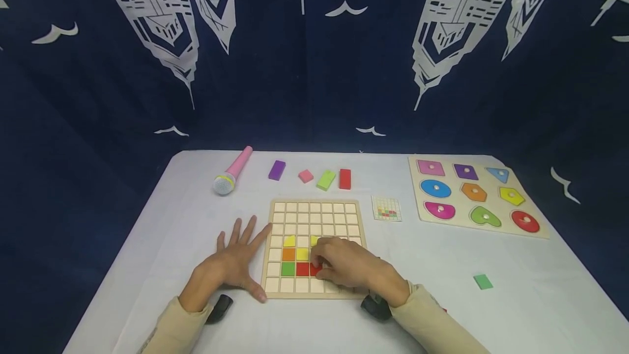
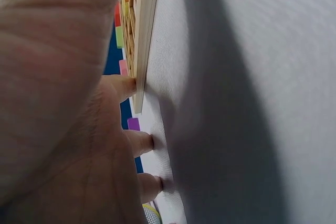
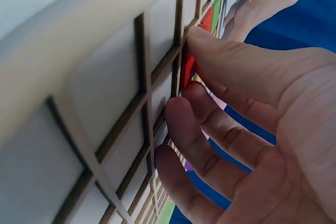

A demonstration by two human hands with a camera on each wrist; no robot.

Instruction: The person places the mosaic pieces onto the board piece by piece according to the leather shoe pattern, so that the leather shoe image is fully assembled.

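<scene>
A wooden grid board (image 1: 326, 218) lies on the white table, with several yellow, orange, green and red squares in its cells. My right hand (image 1: 346, 261) is over the board's lower middle. Its thumb and index finger pinch a red tile (image 3: 187, 69) at the right end of the red row, while the other fingertips rest on nearby cells. My left hand (image 1: 233, 261) lies spread beside the board's left edge. In the left wrist view, one fingertip touches the board's side (image 2: 143, 51), and two other fingers (image 2: 140, 142) are on the cloth.
Behind the board lie purple (image 1: 277, 170), pink (image 1: 306, 176), light green (image 1: 326, 180) and red (image 1: 345, 179) blocks. A pink toy microphone (image 1: 238, 166) is at back left. To the right are a pattern card (image 1: 386, 208), a shape puzzle board (image 1: 459, 220) and a green tile (image 1: 483, 282).
</scene>
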